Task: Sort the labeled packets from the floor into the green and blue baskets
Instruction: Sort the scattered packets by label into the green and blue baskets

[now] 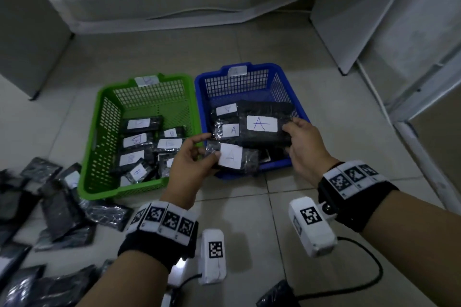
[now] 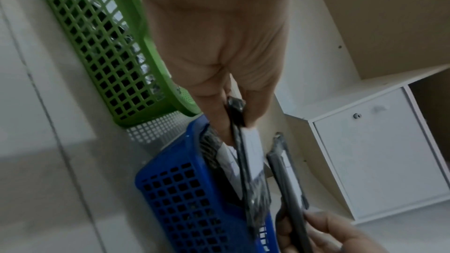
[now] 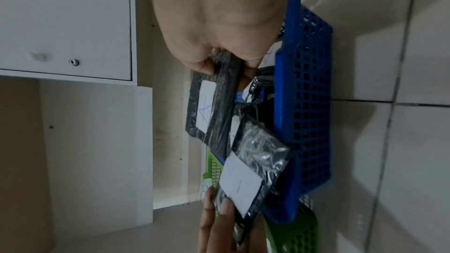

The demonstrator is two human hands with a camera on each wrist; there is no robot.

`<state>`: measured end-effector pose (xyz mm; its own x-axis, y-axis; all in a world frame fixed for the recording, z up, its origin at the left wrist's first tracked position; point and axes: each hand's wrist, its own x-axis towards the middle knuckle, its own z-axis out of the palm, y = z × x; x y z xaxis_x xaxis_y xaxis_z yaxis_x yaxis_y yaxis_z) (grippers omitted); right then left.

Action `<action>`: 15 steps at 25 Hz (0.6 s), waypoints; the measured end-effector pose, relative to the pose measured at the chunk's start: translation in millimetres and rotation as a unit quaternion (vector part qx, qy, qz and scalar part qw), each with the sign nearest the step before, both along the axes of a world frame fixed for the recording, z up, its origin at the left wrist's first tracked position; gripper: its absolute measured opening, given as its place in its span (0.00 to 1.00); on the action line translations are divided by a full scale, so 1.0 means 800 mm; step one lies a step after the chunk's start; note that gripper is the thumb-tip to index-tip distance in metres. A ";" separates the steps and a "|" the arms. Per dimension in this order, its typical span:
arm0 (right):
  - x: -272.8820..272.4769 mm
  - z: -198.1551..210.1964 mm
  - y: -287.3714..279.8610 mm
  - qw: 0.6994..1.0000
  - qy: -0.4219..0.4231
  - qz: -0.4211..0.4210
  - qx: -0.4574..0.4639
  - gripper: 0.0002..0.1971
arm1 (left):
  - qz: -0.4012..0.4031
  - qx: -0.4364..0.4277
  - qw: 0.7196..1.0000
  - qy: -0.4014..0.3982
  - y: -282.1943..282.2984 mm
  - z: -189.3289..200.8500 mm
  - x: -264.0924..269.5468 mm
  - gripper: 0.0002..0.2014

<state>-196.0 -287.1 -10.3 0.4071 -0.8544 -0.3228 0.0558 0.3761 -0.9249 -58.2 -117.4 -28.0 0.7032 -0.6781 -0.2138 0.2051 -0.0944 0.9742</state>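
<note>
My left hand (image 1: 199,154) pinches a black packet (image 1: 232,157) with a white "A" label over the near rim of the blue basket (image 1: 282,77). The right hand (image 1: 296,137) grips a larger black "A" packet (image 1: 262,129) above the same basket, which holds other "A" packets. To its left stands the green basket (image 1: 99,117) with several "B" packets. The left wrist view shows the pinched packet (image 2: 243,153) edge-on; the right wrist view shows the gripped packet (image 3: 214,103) and the other hand's packet (image 3: 246,180).
Several unsorted black packets (image 1: 59,209) lie on the tiled floor at the left. White cabinets (image 1: 361,20) stand behind and to the right. A black cable (image 1: 354,281) and a dark packet lie on the floor near my right forearm.
</note>
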 end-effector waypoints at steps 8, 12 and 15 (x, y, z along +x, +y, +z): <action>0.098 -0.012 -0.098 0.994 0.092 0.054 -0.034 0.13 | 0.097 -0.017 0.995 0.018 -0.072 0.023 0.052 0.16; 0.139 -0.060 -0.116 0.955 0.237 0.111 -0.141 0.11 | 0.094 0.031 0.995 -0.030 -0.118 0.012 0.089 0.14; 0.138 -0.080 -0.126 0.939 0.261 0.167 -0.152 0.10 | 0.068 0.101 0.984 -0.130 -0.147 0.005 0.106 0.17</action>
<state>-85.8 -387.5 -74.0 0.5230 -0.7919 -0.3152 -0.5081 0.0072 -0.8613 26.8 -235.1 -24.1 0.8335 -0.5358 -0.1348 -0.0250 -0.2803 0.9596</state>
